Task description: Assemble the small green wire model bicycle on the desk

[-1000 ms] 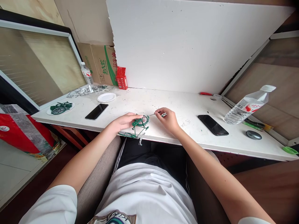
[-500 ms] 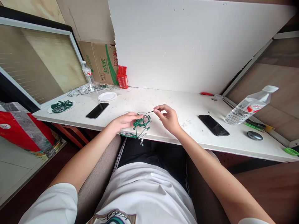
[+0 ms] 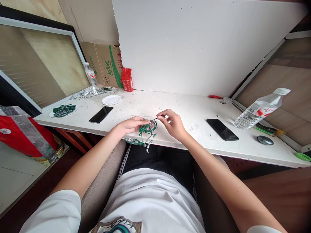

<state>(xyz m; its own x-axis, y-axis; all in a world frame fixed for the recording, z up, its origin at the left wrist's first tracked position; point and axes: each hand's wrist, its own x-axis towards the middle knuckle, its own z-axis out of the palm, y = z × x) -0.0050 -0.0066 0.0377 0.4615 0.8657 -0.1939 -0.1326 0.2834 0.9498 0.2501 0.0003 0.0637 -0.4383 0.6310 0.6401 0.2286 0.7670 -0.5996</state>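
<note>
A green model bicycle [image 3: 147, 136] is held over the table's front edge, tilted so that its wheels lie at different heights. My left hand [image 3: 132, 124] is closed on it, with the thumb by the upper wheel [image 3: 152, 127]. Between the thumb and fingers of my right hand [image 3: 172, 123] is a small screwdriver [image 3: 157, 117], dark with a thin shaft. Its tip points left at the top of that wheel, close to my left fingertips; whether it touches cannot be made out. The lower wheel [image 3: 132, 141] and a silvery part [image 3: 147, 148] hang out past the edge.
On the white table [image 3: 165, 100] lie two phones [image 3: 101, 114], [image 3: 222, 129], a paper plate [image 3: 111, 100], a plate with green parts [image 3: 63, 111] and a mouse [image 3: 265, 140]. Bottles [image 3: 259, 111], a red box [image 3: 127, 79] and a carton [image 3: 107, 64] stand around.
My right hand has moved a little left, bringing the screwdriver's tip to the upper wheel near my left fingers. The left hand and model bicycle have barely moved.
</note>
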